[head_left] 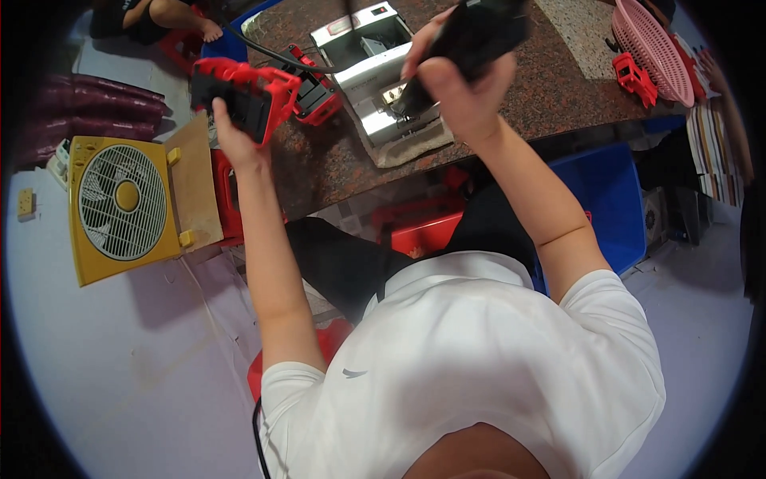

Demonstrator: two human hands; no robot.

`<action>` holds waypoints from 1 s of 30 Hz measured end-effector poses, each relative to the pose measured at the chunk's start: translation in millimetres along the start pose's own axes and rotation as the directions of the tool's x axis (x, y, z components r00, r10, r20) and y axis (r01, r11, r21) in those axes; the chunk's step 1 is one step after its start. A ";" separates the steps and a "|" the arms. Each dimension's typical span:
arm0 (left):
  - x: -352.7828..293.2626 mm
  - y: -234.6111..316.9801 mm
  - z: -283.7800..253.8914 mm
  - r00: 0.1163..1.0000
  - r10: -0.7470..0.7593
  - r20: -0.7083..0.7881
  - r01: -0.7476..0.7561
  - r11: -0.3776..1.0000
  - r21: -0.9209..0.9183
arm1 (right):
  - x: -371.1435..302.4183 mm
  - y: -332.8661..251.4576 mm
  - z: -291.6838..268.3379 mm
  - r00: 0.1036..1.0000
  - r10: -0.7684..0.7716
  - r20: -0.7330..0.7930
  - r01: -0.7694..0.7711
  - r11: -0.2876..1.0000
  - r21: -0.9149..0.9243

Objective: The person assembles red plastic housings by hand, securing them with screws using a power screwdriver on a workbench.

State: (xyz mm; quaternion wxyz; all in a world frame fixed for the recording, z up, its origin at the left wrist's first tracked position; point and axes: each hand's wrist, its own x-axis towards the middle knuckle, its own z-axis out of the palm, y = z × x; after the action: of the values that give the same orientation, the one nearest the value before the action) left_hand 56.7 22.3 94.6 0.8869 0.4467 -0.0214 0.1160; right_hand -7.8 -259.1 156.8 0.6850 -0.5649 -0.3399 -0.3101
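Over the left part of the speckled stone table (335, 176), my left hand (233, 142) is closed on a red plastic frame with black panels (249, 110). My right hand (476, 100) is raised at the upper right and wraps round a dark, blocky black object (483, 36); it is blurred, so its kind does not show. Between my hands a white and silver machine (383, 92) with an open hollow top stands on a cloth (415, 150). Another red and black frame (315, 96) lies beside the machine, to its left.
A yellow box fan (124, 207) stands at the left next to a cardboard piece (194, 184). A pink basket (650, 56) and a red plastic part (634, 78) sit at the far right. Under the table are a blue bin (602, 207) and a red stool (427, 233). Another person's foot (210, 30) shows upper left.
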 end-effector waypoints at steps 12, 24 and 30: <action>-110.7 -29.3 -37.3 0.886 -0.403 -0.229 0.439 0.888 0.138 | 20.6 64.0 8.8 0.844 -0.527 -0.104 0.535 0.806 0.254; -93.6 -24.2 -38.2 0.825 -0.549 -0.134 0.563 0.777 0.282 | 26.3 -1.8 49.5 0.993 0.114 -0.029 -0.107 0.980 0.165; -96.3 -35.0 -39.4 0.876 -0.462 -0.140 0.479 0.866 0.141 | 19.7 -8.8 75.7 0.995 0.090 -0.040 -0.087 0.994 0.062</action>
State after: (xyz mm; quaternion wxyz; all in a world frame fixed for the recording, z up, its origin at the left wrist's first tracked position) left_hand -31.6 15.6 29.8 0.8465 0.5065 0.1432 -0.0798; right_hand -12.3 -186.9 187.7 0.7218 -0.5518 -0.3090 -0.2812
